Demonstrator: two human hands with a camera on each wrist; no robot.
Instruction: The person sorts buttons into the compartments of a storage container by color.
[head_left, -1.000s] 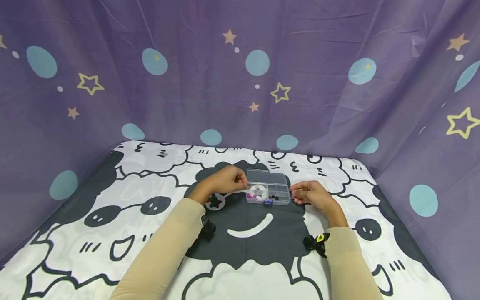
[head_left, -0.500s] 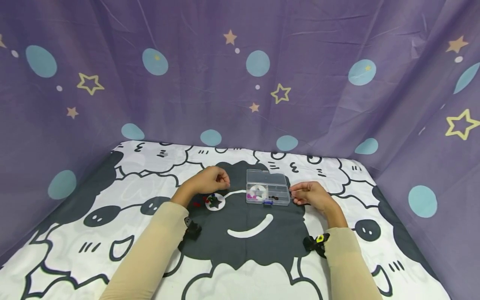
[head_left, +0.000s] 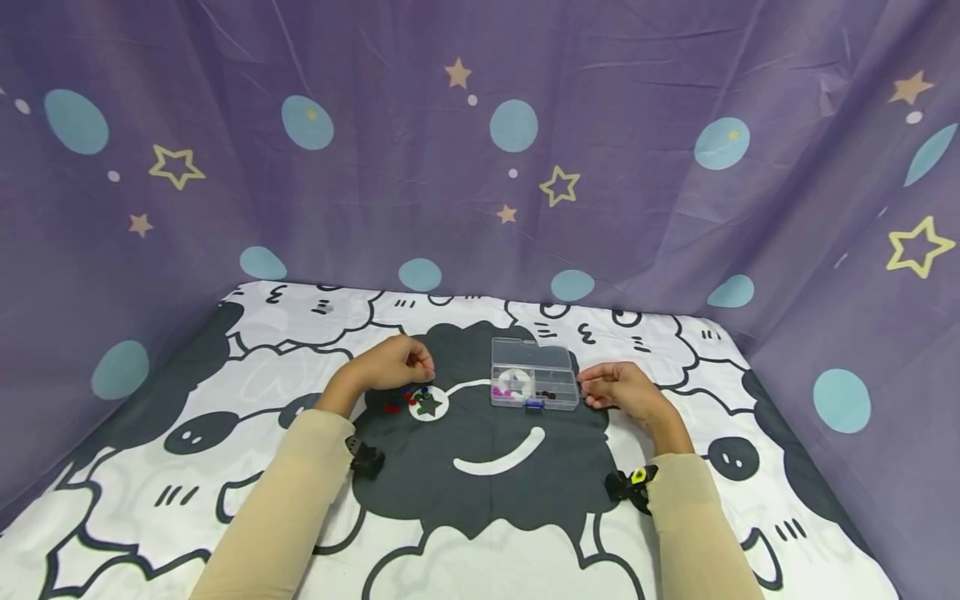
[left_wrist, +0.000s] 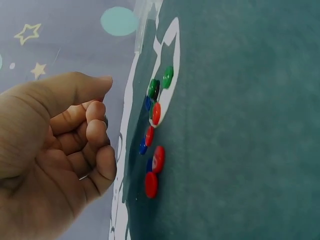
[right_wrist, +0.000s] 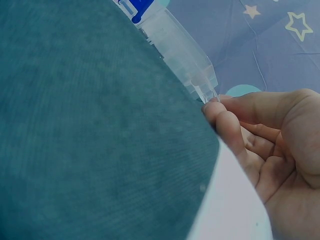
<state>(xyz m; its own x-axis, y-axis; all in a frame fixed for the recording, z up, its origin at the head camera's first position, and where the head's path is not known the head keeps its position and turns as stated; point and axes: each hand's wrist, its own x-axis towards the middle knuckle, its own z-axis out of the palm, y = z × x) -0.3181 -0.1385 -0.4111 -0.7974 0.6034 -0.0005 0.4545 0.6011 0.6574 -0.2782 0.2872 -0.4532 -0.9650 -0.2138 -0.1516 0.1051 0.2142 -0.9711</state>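
Note:
A clear plastic compartment box (head_left: 557, 380) stands with its lid raised at the back and a blue latch (head_left: 535, 405) in front. Pink pieces (head_left: 502, 393) lie in its left part, dark ones (head_left: 550, 396) in its right part. My right hand (head_left: 621, 388) pinches the box's right edge between thumb and forefinger, as the right wrist view shows at the clear corner (right_wrist: 210, 95). Left of the box, my left hand (head_left: 392, 362) hovers beside several small button-like discs, red (left_wrist: 151, 185), green (left_wrist: 168, 77) and blue. Its fingers are loosely curled, the thumb apart from them.
The cloth (head_left: 487, 500) has a cartoon sheep print; some discs lie over a printed white circle with a star (head_left: 430, 406). A purple curtain (head_left: 420, 208) hangs behind and at both sides.
My left hand has moved left from the box's left side to above the discs, bringing more of them into sight. The right hand and the box have stayed put.

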